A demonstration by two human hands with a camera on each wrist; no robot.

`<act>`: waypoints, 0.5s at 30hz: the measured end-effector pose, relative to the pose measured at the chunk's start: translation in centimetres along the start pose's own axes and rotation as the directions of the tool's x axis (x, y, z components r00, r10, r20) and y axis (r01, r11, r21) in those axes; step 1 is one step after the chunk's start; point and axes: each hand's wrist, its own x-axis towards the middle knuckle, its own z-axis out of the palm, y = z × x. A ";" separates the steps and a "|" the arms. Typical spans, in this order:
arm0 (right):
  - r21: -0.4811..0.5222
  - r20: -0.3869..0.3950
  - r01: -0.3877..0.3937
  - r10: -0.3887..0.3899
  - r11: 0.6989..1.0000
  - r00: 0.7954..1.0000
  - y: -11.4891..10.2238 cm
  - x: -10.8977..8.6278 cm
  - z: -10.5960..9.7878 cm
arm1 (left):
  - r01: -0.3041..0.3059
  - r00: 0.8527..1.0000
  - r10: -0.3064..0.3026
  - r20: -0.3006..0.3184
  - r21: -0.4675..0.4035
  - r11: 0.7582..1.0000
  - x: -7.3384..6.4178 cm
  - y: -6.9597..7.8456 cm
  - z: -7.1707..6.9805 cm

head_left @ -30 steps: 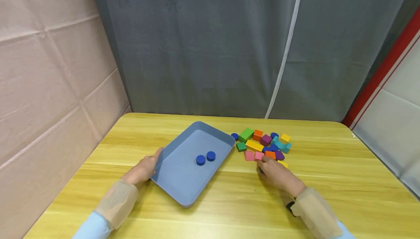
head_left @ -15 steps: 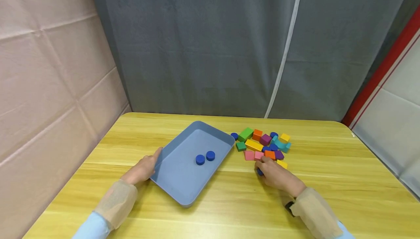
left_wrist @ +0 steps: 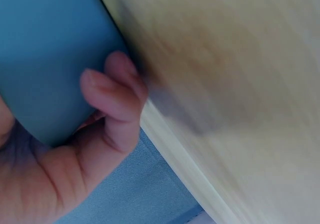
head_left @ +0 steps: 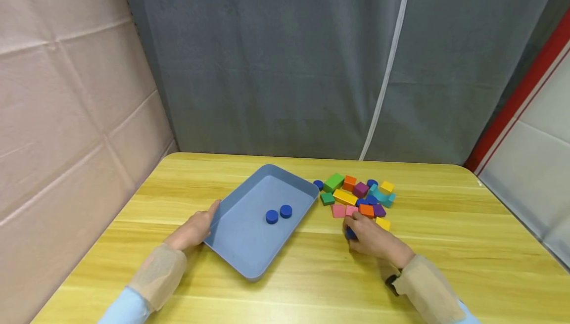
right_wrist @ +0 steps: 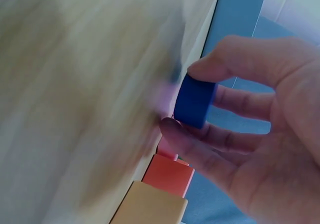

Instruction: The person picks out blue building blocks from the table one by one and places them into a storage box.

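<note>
A blue-grey rectangular tray [head_left: 242, 250] lies slanted on the table, and two blue round blocks [head_left: 272, 216] sit inside it, close together. My left hand [head_left: 193, 230] grips the tray's left edge; in the left wrist view, curled fingers [left_wrist: 112, 91] press on its outer side. Just in front of the heap of blocks, my right hand [head_left: 376, 239] pinches another blue round block [right_wrist: 194, 101] between thumb and fingers. That block stands on its side in the right wrist view and is partly covered by the hand in the head view.
To the tray's right lies a group of coloured wooden blocks: green [head_left: 334, 182], yellow [head_left: 345, 197], pink [head_left: 338, 210], orange [head_left: 366, 210], purple [head_left: 379, 210], a turquoise arch [head_left: 382, 197] and more blue rounds. A grey curtain [head_left: 267, 67] hangs behind the table.
My right hand has drawn slightly left and towards me with the blue round block, which now shows more between the fingers. The left hand and tray have stayed in place.
</note>
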 end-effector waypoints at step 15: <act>0.095 0.082 -0.085 0.078 0.992 0.994 -0.9 0.7 -0.1 | 0.005 1.000 -0.005 0.008 0.013 1.000 0.0 0.0 0.0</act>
